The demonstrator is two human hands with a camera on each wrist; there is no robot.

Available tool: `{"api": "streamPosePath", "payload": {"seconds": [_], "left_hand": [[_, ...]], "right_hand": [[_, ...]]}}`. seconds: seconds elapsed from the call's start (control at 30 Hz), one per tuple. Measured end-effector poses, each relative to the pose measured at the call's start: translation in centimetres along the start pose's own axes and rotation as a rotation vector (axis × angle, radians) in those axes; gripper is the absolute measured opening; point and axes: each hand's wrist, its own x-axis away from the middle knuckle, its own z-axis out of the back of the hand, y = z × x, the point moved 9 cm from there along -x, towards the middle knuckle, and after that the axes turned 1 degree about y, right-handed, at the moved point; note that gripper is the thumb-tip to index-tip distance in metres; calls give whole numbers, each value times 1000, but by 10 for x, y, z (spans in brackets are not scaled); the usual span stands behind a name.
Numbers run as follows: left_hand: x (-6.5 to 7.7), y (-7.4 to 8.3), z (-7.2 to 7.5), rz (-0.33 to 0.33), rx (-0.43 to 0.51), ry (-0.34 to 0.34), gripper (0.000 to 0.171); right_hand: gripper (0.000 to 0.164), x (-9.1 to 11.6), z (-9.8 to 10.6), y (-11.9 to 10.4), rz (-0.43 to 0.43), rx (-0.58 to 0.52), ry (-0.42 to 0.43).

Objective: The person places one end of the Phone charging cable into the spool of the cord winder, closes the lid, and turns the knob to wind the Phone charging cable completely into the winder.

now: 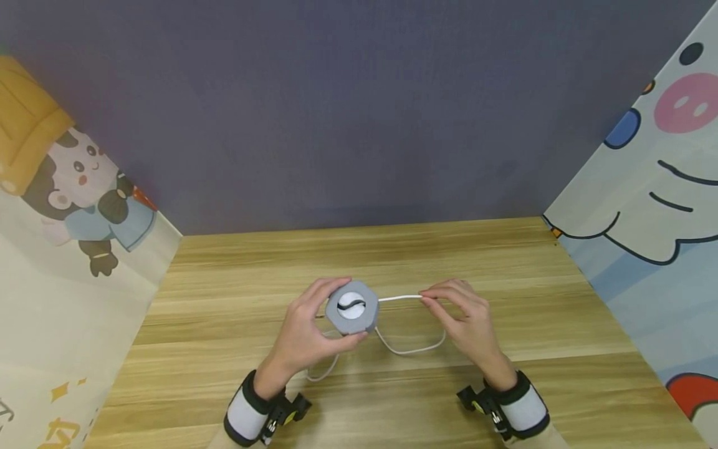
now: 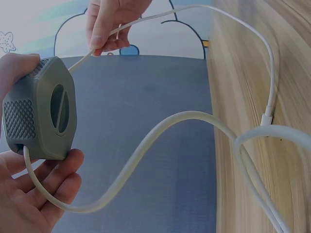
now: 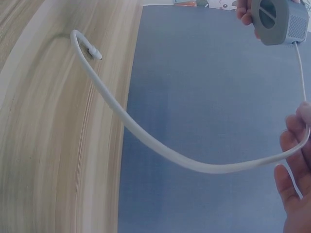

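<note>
A grey hexagonal cable winder (image 1: 352, 308), with a round white centre crossed by a dark curved slot, is held above the wooden table. My left hand (image 1: 307, 330) grips it by its edges, thumb on the near side and fingers on the far side. From its right side runs a thin white cable (image 1: 399, 298), which my right hand (image 1: 467, 319) pinches between thumb and fingertips. Past those fingers the cable curves down to a white plug end (image 2: 267, 118) at the table. Another length of cable (image 2: 116, 187) leaves the winder's opposite side and loops near the tabletop.
The wood-grain table (image 1: 392, 405) lies below both hands. Behind it rises a dark grey-blue panel (image 1: 359, 112). Cartoon-printed panels stand on the left (image 1: 84, 299) and right (image 1: 634, 206). Both wrists wear strapped-on cameras.
</note>
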Motion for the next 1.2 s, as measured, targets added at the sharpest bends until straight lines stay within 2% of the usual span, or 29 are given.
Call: {"api": "streamPosePath", "payload": {"seconds": [0.1,0.3,0.57,0.9,1.2], "left_hand": [[0,-1,1,7,0,4,83],[2,-2,3,9,-4,14,82],[2,-3,2,-1,-10,14,80],[3,-4,3,7,-16,13,81],[4,-4,5,6,-27,22,80]], "right_hand": [[15,1,1,1,-8,3,1],[10,2,4,4,-18,14,4],[19,3,8,6,-15,26,13],[18,5,12,10,-39,46,15],[23,6,15,12,-36,46,27]]}}
